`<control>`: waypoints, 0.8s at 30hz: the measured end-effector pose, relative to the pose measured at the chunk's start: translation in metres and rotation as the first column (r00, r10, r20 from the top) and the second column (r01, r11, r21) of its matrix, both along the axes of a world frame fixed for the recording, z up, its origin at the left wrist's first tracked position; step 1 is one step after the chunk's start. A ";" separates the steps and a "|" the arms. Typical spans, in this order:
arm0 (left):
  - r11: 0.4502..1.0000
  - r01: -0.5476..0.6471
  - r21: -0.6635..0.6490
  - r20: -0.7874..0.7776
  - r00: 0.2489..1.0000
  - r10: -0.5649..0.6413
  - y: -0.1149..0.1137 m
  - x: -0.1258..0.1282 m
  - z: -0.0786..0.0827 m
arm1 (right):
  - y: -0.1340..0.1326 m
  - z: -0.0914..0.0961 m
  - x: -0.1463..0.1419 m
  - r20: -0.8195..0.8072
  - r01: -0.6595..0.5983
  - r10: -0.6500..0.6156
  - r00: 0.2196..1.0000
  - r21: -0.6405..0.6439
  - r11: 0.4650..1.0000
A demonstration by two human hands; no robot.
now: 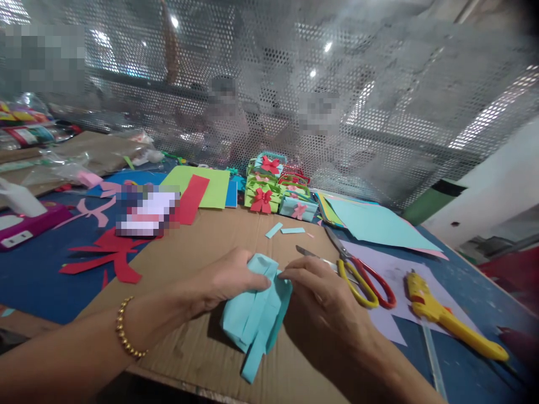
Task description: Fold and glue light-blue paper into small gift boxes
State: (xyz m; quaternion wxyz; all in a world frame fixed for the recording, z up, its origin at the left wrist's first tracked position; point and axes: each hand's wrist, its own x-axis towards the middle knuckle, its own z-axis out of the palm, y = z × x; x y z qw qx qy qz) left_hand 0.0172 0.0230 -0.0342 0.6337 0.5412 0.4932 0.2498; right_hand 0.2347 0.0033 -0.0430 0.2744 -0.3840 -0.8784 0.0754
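A small light-blue folded paper bag (251, 314) is tilted over the cardboard, with a narrow paper strip (254, 362) hanging from its near end. My left hand (227, 279) grips the bag from the left, thumb pressed on its upper face and the other fingers mostly hidden. At the bag's upper right edge, my right hand (324, 289) has its fingertips closed together on the paper. Just beyond the right hand lie scissors (357, 275) with one yellow and one red handle, and a second blade (309, 252) partly hidden by that hand.
Cardboard (177, 320) covers the table's middle. Behind it stand several small paper bags with bows (263, 199). A yellow glue gun (446, 320) lies right, near stacked paper sheets (387, 224). Red paper cutouts (113, 252) and a purple power strip (37, 227) are left. Perforated metal sheeting (273, 67) rises behind.
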 end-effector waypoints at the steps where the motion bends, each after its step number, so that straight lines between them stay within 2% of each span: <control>1: 1.000 0.005 -0.002 0.008 1.000 -0.005 0.000 0.000 0.001 | -0.002 0.001 -0.002 0.033 0.018 -0.019 0.999 0.031 0.999; 4: 1.000 0.009 -0.010 0.046 0.999 -0.009 0.000 0.000 0.000 | -0.008 0.004 -0.005 0.111 0.051 -0.062 0.992 0.094 0.994; 6: 1.000 0.018 -0.017 0.074 0.997 -0.016 0.001 -0.001 -0.002 | -0.010 0.007 -0.006 0.141 0.043 -0.054 0.989 0.085 0.996; 8: 0.999 0.036 -0.016 0.089 0.995 -0.034 0.001 -0.001 -0.004 | -0.010 0.008 -0.004 0.127 0.020 -0.024 0.992 0.026 0.999; 11: 0.999 0.052 -0.009 0.091 0.995 -0.050 0.002 -0.002 -0.007 | -0.007 0.009 -0.002 0.024 0.005 -0.003 1.000 -0.096 0.995; 15: 0.996 0.092 -0.007 0.118 0.989 -0.090 0.001 -0.001 -0.010 | 0.001 0.008 -0.003 -0.112 0.047 -0.072 0.991 -0.213 0.976; 18: 0.994 0.113 0.004 0.129 0.985 -0.113 -0.001 0.000 -0.010 | 0.005 0.008 -0.004 -0.181 0.104 -0.171 0.969 -0.329 0.938; 21: 0.988 0.153 0.025 0.164 0.974 -0.155 -0.002 0.001 -0.010 | 0.006 0.013 -0.004 -0.161 0.144 -0.233 0.959 -0.432 0.890; 24: 0.983 0.173 0.055 0.196 0.964 -0.181 -0.002 0.001 -0.011 | 0.005 0.020 -0.003 -0.096 0.127 -0.197 0.976 -0.483 0.866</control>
